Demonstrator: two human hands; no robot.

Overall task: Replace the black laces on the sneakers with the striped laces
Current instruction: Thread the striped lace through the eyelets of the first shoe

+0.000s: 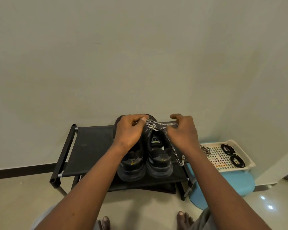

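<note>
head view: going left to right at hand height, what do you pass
rack post → left hand → striped lace pulled between the hands → right hand → tray → black laces in it

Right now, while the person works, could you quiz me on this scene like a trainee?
1. True or false: both black sneakers stand on the black shoe rack.
2. The coiled black laces lie: A in the cream tray; B on the floor; C inside a shoe.
3. What do the left hand and the right hand both grip?
Key: 1 true; 2 A; 3 the striped lace.
</note>
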